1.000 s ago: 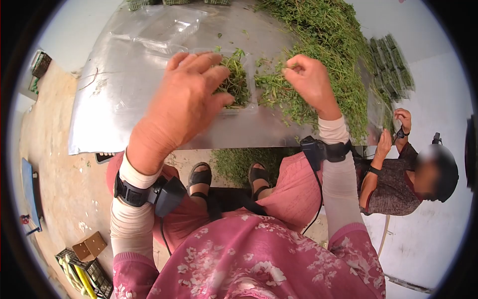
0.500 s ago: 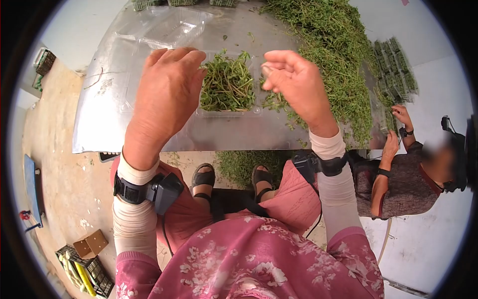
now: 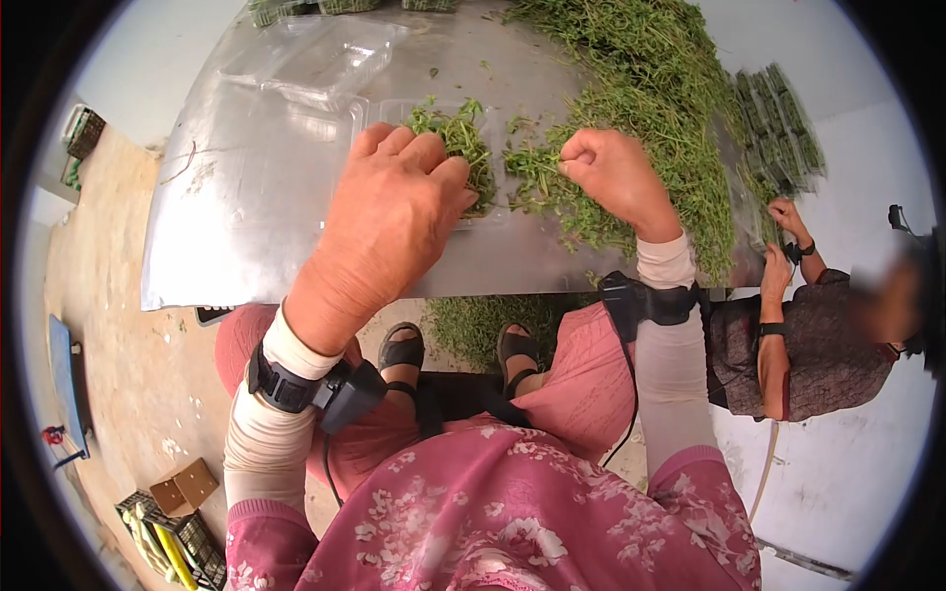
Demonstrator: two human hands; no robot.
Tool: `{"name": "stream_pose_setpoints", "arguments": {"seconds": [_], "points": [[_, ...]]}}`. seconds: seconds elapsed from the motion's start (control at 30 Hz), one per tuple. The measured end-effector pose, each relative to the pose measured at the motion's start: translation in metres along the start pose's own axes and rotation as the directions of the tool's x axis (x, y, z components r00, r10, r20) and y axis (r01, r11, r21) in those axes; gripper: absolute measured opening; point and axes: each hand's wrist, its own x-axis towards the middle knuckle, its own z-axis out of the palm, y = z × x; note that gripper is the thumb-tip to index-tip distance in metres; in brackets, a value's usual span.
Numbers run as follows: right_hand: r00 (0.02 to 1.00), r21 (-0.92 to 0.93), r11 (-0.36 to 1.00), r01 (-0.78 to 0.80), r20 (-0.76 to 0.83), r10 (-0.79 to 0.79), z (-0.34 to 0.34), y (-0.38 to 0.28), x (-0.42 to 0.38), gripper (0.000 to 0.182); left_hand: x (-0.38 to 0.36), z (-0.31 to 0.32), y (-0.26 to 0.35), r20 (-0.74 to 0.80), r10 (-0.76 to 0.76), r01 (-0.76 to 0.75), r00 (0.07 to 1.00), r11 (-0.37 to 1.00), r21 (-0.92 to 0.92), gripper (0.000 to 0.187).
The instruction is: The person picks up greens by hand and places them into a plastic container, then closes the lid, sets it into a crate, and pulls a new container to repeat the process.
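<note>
A clear plastic container (image 3: 498,202) filled with leafy greens (image 3: 458,133) rests on the metal table in front of me. Over its left half, my left hand (image 3: 399,192) bends its fingers down into the greens; the fingertips are mostly hidden. To the right, my right hand (image 3: 616,177) is closed in a pinch on green sprigs (image 3: 537,167) at the near left side of a large heap of greens (image 3: 650,108).
Clear, unfilled plastic containers (image 3: 315,54) lie at the table's back left. Filled packs (image 3: 340,5) stand along the far edge, and more stacked packs (image 3: 778,128) are at the right. A co-worker (image 3: 808,345) sits at right, hands by the table edge.
My left hand has moved right and nearer, lowering onto the greens in the container. My right hand has shifted right and slightly nearer, its fingers closing on sprigs beside the heap.
</note>
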Motion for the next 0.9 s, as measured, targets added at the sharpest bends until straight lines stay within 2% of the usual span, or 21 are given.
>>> {"name": "stream_pose_setpoints", "arguments": {"seconds": [0.13, 0.33, 0.53, 0.63, 0.8, 0.87, 0.9], "points": [[0.999, -0.066, 0.998, 0.021, 0.049, -0.018, 0.011, -0.002, 0.003, 0.011, 0.0, 0.005, 0.002, 0.042, 0.012, -0.011, 0.999, 1.0, -0.013, 0.023], [0.972, -0.184, 0.955, 0.233, 0.045, -0.229, 0.026, 0.007, 0.012, 0.007, -0.001, 0.007, 0.001, 0.097, -0.002, 0.003, 0.995, 1.0, -0.014, 0.022], [0.993, -0.027, 0.995, 0.097, -0.067, -0.099, 0.0, 0.005, 0.009, 0.009, 0.0, 0.005, -0.002, 0.058, 0.015, -0.014, 0.998, 1.0, -0.025, 0.021], [0.992, -0.034, 0.999, 0.023, -0.124, -0.027, -0.018, 0.012, 0.008, 0.01, 0.004, 0.001, -0.001, -0.002, 0.029, -0.029, 1.0, 0.998, -0.052, 0.022], [0.999, -0.098, 0.995, 0.004, 0.05, 0.001, -0.022, 0.024, 0.005, 0.008, 0.007, 0.0, 0.003, -0.098, 0.025, -0.033, 0.995, 0.997, -0.074, 0.028], [0.986, -0.137, 0.99, -0.041, 0.151, 0.062, -0.019, 0.02, 0.007, 0.011, 0.008, -0.001, 0.001, -0.011, 0.011, -0.011, 1.0, 0.999, -0.046, 0.029], [0.99, -0.16, 0.987, -0.015, 0.139, 0.037, -0.015, 0.021, 0.007, 0.012, 0.007, -0.001, 0.001, 0.031, 0.003, -0.003, 1.0, 1.0, -0.029, 0.029]]}}
